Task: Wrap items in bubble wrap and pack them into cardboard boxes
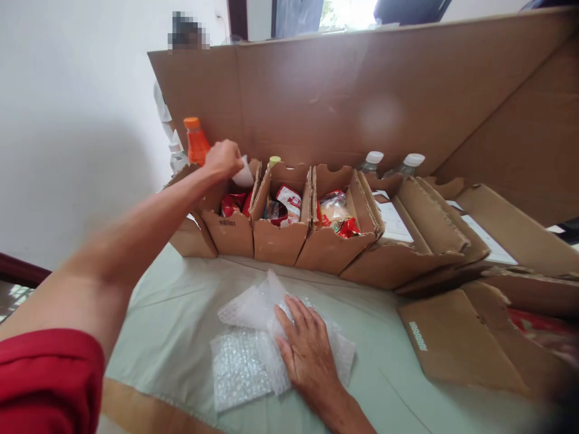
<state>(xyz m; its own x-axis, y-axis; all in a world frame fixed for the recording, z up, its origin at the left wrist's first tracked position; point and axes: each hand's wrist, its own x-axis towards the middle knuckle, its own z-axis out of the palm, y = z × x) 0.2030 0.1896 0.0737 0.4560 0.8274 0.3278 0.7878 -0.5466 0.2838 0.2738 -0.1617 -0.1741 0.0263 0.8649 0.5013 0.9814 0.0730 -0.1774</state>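
Note:
My left hand (224, 159) reaches over the cardboard bins on the left, its fingers closed on a small white piece (245, 173) whose kind I cannot make out. Below that piece, red packets (233, 205) lie inside a cardboard bin (228, 234). On the cloth nearer to me, my right hand (307, 343) rests flat with fingers stretched out on several overlapping sheets of clear bubble wrap (239, 367). Part of the wrap is hidden beneath that hand.
More bins hold a red-and-white packet (289, 202), bagged food (335, 208) and white papers (392, 220). An orange bottle (197, 140) and white-capped bottles (413, 161) stand behind. A tall cardboard panel (307, 96) rises at the back. Another box (461, 340) lies right.

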